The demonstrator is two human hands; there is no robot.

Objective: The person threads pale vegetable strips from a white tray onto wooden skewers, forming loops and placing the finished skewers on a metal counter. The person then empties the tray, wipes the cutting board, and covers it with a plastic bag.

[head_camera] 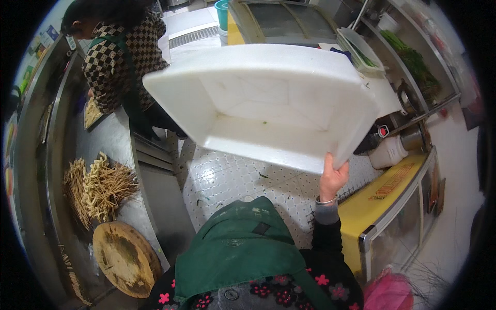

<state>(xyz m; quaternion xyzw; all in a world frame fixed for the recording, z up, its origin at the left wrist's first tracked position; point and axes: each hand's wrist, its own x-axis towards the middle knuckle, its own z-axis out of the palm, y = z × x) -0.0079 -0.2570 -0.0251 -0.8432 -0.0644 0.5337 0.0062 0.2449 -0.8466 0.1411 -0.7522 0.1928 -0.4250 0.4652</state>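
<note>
A large white foam box (267, 128) is held up in front of me, tilted so that its open inside faces me. My right hand (334, 177) grips its lower right corner, with the thumb on the inner side of the rim. Small green scraps and faint stains show inside the box. My left hand is out of view. Below the box lies a white patterned tile floor (221, 178) with scattered bits of green leaf.
On the left, a steel counter (112, 141) holds skewered food (100, 186) and a round wooden chopping block (126, 257). A person in a checked top (120, 58) stands at its far end. A yellow-sided display freezer (372, 201) is at right; shelves with green vegetables (414, 66) stand beyond.
</note>
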